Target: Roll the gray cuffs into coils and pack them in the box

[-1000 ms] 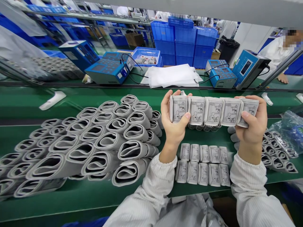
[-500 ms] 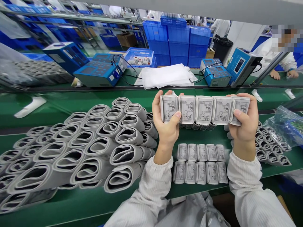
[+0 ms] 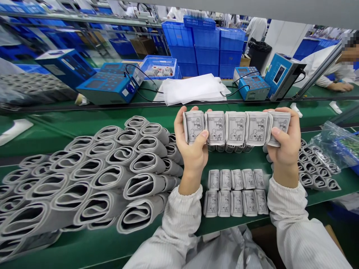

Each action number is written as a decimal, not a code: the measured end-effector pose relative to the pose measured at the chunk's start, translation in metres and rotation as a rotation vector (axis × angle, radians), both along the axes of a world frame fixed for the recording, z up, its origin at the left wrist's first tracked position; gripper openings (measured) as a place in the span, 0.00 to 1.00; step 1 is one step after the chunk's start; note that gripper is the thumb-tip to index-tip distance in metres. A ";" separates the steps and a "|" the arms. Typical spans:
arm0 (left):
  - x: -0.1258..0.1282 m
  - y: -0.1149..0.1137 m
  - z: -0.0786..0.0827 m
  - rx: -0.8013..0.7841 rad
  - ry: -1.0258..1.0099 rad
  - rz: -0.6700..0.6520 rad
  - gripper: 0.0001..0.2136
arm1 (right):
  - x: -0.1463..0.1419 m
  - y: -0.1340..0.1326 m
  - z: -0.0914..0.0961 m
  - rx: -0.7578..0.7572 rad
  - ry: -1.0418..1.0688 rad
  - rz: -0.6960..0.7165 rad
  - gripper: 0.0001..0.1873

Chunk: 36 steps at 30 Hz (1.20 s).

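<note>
Between my two hands I hold up a row of several folded grey blood pressure cuffs, their printed diagrams facing me. My left hand is closed on the row's left end, thumb in front and fingers behind. At the right end, my right hand grips the last cuff the same way. Below the held row, two rows of folded cuffs lie on the green bench, printed side up. Just behind the held row, more folded cuffs are mostly hidden.
A large pile of rolled grey cuffs fills the left side. A smaller pile and a clear plastic bag lie right. Blue devices, white sheets and a blue basket stand behind. A co-worker's hand rests far right.
The view has shifted slightly, so most things sit a little further left. Both hands keep the same grip on the row of cuffs. The co-worker at right has leaned and moved the hands.
</note>
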<state>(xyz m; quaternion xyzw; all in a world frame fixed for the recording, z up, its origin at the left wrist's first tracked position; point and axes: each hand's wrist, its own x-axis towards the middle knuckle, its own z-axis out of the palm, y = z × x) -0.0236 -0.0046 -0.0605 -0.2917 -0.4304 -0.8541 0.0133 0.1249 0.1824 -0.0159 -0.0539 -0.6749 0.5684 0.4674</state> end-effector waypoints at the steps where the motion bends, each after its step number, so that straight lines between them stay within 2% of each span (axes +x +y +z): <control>1: -0.001 0.000 -0.001 0.003 0.010 0.004 0.41 | 0.000 0.001 -0.001 0.018 -0.004 0.002 0.27; 12: -0.015 0.002 -0.018 -0.018 0.124 0.069 0.39 | -0.002 0.004 -0.007 0.071 0.066 0.052 0.23; 17: -0.013 0.003 -0.016 -0.032 0.116 0.078 0.40 | -0.003 0.008 -0.012 0.092 0.065 0.042 0.26; 27: -0.010 -0.001 -0.011 -0.071 0.113 0.090 0.40 | -0.002 0.013 -0.016 0.172 0.014 0.036 0.28; 36: -0.009 -0.002 -0.009 -0.046 0.070 0.082 0.40 | -0.002 0.009 -0.013 0.105 0.014 0.064 0.26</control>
